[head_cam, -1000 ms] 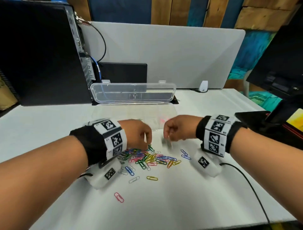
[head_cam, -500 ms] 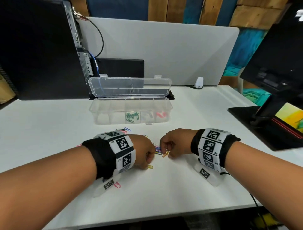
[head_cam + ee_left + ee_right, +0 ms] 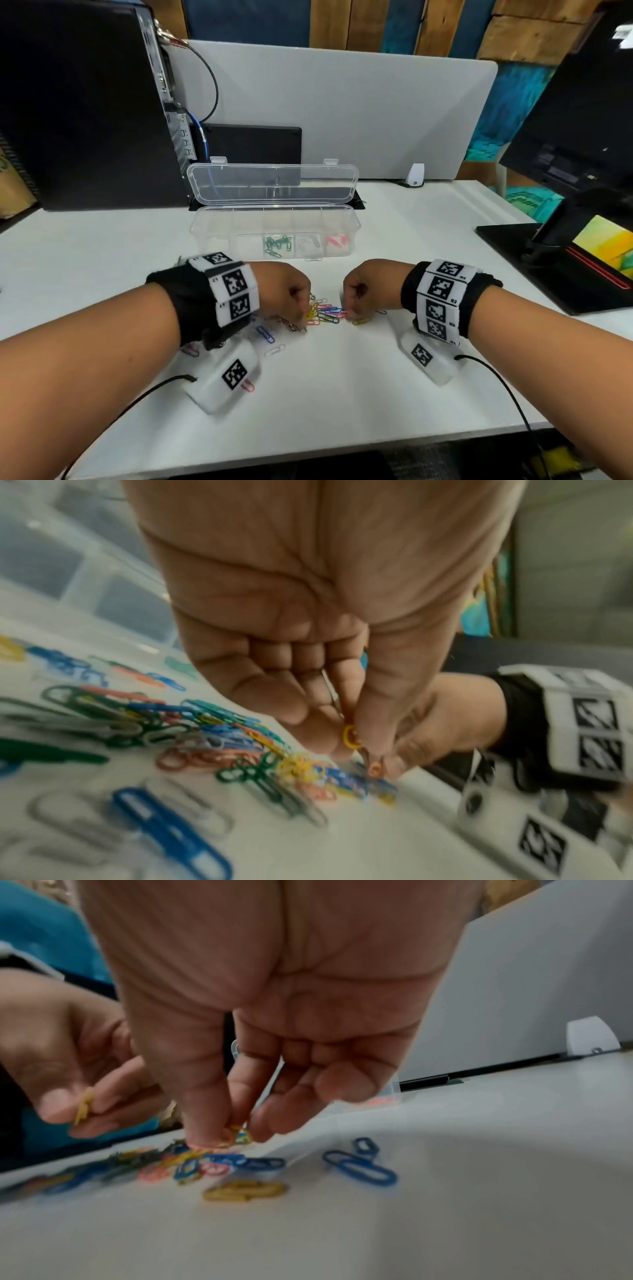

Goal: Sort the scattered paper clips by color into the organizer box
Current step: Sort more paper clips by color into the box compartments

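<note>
A mixed pile of coloured paper clips (image 3: 325,313) lies on the white table between my hands. My left hand (image 3: 301,318) is at the pile's left edge and pinches a yellow clip (image 3: 351,737) between thumb and forefinger. My right hand (image 3: 349,305) is at the pile's right edge, its thumb and forefinger closed on a yellow clip (image 3: 236,1134) that still touches the heap. The clear organizer box (image 3: 212,236) stands behind the pile with its lid (image 3: 274,181) up. Green clips (image 3: 277,243), white clips (image 3: 308,243) and pink clips (image 3: 337,240) lie in separate compartments.
Loose clips lie near my left wrist: a blue one (image 3: 265,334), a white one (image 3: 275,350), a pink one (image 3: 248,385). A black computer tower (image 3: 85,102) stands back left, a grey divider (image 3: 342,113) behind the box, a monitor base (image 3: 548,267) at right.
Both hands have dropped from above the pile onto it and stayed there. Each now has its fingertips pinched on a yellow clip.
</note>
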Action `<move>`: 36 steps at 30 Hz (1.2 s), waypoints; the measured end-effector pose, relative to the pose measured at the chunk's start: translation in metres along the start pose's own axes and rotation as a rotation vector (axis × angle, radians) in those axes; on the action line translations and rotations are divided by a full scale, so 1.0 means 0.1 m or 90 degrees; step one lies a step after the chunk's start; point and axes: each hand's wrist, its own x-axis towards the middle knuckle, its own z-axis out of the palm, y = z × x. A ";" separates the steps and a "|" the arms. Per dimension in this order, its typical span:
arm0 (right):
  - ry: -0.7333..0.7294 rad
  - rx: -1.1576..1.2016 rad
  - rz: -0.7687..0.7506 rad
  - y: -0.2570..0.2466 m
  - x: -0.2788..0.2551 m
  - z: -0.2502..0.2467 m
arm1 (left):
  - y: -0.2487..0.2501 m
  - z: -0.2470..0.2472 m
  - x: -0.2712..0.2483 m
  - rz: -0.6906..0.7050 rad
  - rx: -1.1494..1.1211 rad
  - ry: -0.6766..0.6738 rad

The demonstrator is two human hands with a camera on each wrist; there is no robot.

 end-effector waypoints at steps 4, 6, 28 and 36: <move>0.000 -0.007 -0.008 -0.01 0.00 -0.04 | -0.08 -0.09 0.00 -0.019 -0.163 -0.014; -0.008 -0.004 -0.013 -0.02 -0.01 -0.04 | -0.11 -0.09 0.02 -0.023 -0.219 -0.028; -0.074 -0.018 0.019 0.09 -0.04 -0.02 | 0.03 -0.06 0.02 -0.118 -0.118 -0.009; -0.048 -0.102 0.015 0.05 -0.04 0.06 | 0.14 0.04 0.06 -0.078 0.210 0.054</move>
